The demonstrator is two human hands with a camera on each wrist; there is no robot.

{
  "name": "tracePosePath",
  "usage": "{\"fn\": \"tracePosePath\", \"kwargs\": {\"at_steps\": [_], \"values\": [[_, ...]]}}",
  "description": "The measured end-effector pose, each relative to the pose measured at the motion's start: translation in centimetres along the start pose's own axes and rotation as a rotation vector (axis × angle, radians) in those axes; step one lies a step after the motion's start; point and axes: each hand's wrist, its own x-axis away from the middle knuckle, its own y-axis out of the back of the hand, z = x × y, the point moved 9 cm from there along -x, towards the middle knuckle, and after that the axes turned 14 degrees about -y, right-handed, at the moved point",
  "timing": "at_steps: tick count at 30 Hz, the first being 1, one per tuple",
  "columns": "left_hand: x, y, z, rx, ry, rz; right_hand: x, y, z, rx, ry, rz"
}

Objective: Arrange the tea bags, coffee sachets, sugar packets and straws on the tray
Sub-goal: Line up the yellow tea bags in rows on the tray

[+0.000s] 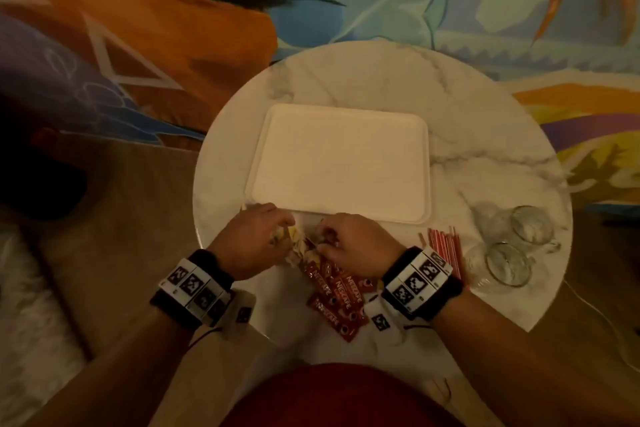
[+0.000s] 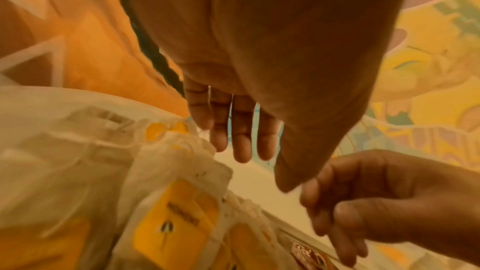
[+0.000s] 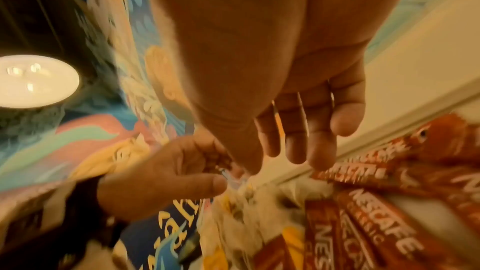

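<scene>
An empty white tray [image 1: 341, 163] lies in the middle of a round marble table [image 1: 381, 80]. Just in front of its near rim is a heap of tea bags [image 1: 298, 248] [image 2: 171, 223] with yellow tags. Red coffee sachets [image 1: 337, 298] [image 3: 376, 223] fan out toward me from the heap. My left hand [image 1: 287, 229] [image 3: 223, 174] pinches a tea bag between thumb and forefinger. My right hand [image 1: 322, 241] [image 3: 275, 163] hovers beside it with loosely bent fingers over the heap, and nothing shows between them. Red-and-white straws [image 1: 446, 246] lie right of that wrist. I cannot make out sugar packets.
Two clear glasses [image 1: 530, 224] [image 1: 507, 263] stand at the table's right edge, close to the straws. The near table edge sits just under my forearms. Brightly patterned fabric surrounds the table on the far, left and right sides.
</scene>
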Motion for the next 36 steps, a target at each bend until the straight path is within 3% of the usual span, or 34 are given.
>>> {"fn": "tracePosePath", "kwargs": {"at_steps": [4,8,12,17,28,32,36], "values": [[-0.3,-1.8,0.8,-0.066,-0.092,0.212,-1.1,-2.3,2.7,0.019,0.061,0.07],[-0.3,-3.3,1.2,-0.084,-0.184,0.297,-2.5,-4.2,2.1,0.097,-0.048,0.085],[-0.9,-3.4,1.6,0.004,-0.225,0.241,-3.2,-5.1,2.0,0.142,-0.105,0.045],[-1.6,-3.8,2.1,-0.033,-0.259,0.275,-3.5,-5.7,1.8,0.149,-0.143,0.006],[-3.3,-4.4,2.7,-0.113,-0.249,0.318,-3.0,-3.4,1.1,-0.163,-0.18,-0.115],[-3.7,-3.2,2.7,0.026,-0.236,0.27,-2.9,-2.3,0.8,-0.29,-0.21,-0.129],[-3.9,-0.9,3.0,0.286,-0.173,0.139,-2.8,-0.4,1.0,-0.425,-0.193,-0.176]]}}
